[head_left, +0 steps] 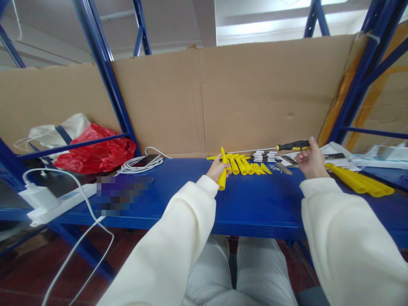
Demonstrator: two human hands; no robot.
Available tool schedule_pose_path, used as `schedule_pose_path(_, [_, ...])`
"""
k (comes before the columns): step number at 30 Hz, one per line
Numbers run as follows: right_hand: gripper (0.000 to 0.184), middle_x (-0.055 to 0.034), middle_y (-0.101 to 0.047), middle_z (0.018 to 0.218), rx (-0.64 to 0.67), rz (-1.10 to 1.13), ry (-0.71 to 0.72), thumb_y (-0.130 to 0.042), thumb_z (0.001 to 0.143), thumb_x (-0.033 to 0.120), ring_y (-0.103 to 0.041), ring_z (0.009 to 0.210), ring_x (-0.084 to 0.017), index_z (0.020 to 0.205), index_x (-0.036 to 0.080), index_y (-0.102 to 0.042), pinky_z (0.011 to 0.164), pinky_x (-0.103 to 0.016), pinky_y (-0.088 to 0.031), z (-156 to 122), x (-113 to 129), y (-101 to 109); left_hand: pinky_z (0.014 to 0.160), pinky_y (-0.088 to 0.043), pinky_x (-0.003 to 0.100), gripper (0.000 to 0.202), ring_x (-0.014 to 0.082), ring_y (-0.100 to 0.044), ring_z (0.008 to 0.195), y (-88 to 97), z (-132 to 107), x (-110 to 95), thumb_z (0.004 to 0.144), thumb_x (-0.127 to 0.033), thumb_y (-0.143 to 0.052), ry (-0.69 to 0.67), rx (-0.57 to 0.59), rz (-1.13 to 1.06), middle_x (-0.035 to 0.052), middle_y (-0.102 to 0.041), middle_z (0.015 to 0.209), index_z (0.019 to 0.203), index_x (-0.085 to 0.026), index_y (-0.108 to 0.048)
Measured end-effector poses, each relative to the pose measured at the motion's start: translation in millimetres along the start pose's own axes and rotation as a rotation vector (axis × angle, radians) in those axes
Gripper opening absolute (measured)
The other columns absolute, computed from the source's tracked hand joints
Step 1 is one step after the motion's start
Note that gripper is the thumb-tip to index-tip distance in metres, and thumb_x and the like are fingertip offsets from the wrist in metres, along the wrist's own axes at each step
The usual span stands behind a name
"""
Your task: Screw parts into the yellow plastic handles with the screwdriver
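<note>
My left hand [217, 168] is closed round a yellow cone-shaped tube [222, 180], its wide end pointing down toward me. In my right hand [311, 161] is a screwdriver [291, 146] with a black and yellow handle. Its long thin shaft reaches left, and the tip is beside the upper part of the held tube; whether it touches cannot be told. Just right of my left hand lie several more yellow tubes [241, 166] in a row. Small flat yellow pointed pieces [266, 168] and a stack of white and dark strips [264, 156] lie beyond them.
The blue shelf top [255, 199] carries larger yellow tubes [360, 182] at the right. A coiled white cable [140, 165], a red plastic bag [95, 148] and a white power strip [63, 204] are on the left. Cardboard [261, 93] walls the back, between blue posts [108, 76].
</note>
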State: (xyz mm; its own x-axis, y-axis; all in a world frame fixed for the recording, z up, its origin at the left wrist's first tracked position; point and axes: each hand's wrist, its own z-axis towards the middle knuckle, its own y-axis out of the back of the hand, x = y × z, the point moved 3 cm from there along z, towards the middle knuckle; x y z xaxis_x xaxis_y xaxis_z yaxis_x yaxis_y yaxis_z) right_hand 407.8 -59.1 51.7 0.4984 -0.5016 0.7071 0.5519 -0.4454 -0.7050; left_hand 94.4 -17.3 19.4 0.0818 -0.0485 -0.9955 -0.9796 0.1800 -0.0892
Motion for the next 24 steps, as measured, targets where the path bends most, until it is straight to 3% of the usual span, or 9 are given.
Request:
schedule_pose_path(5, [0.044, 0.005, -0.044, 0.045, 0.048, -0.041, 0.0, -0.066, 0.1, 0.044, -0.048, 0.039, -0.012, 0.068, 0.025, -0.042, 0.033, -0.02, -0.039, -1, 2, -2, 0.05, -0.043, 0.02, 0.077, 0.0076, -0.054, 0.054, 0.0, -1, -1, 0.09, -0.001, -0.057, -0.002, -0.008, -0.001, 0.0057, -0.069, 0.103, 0.16, -0.028, -0.039])
schedule_pose_path(9, [0.035, 0.0013, -0.058, 0.055, 0.063, -0.023, -0.016, -0.051, 0.107, 0.037, -0.059, 0.048, -0.014, 0.074, 0.025, -0.049, 0.038, -0.02, -0.045, -6, 4, -6, 0.05, -0.043, 0.02, 0.077, 0.0073, -0.054, 0.053, -0.6, -2, -2, 0.09, -0.001, -0.058, 0.0, -0.009, -0.002, 0.006, -0.07, 0.105, 0.16, -0.028, -0.039])
schedule_pose_path(14, [0.043, 0.0067, -0.038, 0.048, 0.037, -0.042, 0.022, -0.057, 0.107, 0.039, -0.033, 0.039, -0.009, 0.071, 0.024, -0.041, 0.035, -0.018, -0.032, -18, 5, -13, 0.047, -0.041, 0.019, 0.076, 0.0064, -0.052, 0.05, -2.5, -7, -5, 0.089, 0.0, -0.055, -0.008, -0.027, 0.002, 0.0063, -0.069, 0.105, 0.159, -0.026, -0.038])
schedule_pose_path(19, [0.041, 0.0046, -0.038, 0.052, -0.032, -0.016, 0.031, -0.042, 0.109, 0.026, -0.031, 0.041, -0.01, 0.068, 0.024, -0.037, 0.036, -0.019, -0.027, -23, 7, -12, 0.045, -0.039, 0.019, 0.074, 0.0059, -0.051, 0.049, -4.7, -9, -6, 0.09, -0.001, -0.053, -0.02, -0.013, 0.017, 0.0068, -0.069, 0.105, 0.159, -0.025, -0.039])
schedule_pose_path(24, [0.043, 0.0075, -0.019, 0.049, 0.064, 0.027, -0.009, -0.047, 0.104, 0.024, -0.018, 0.04, -0.01, 0.067, 0.024, -0.025, 0.035, -0.021, -0.022, -13, 6, -7, 0.048, -0.041, 0.02, 0.078, 0.0067, -0.054, 0.052, -1.9, -4, -3, 0.088, -0.002, -0.059, -0.014, -0.008, 0.01, 0.0083, -0.069, 0.109, 0.16, -0.026, -0.039])
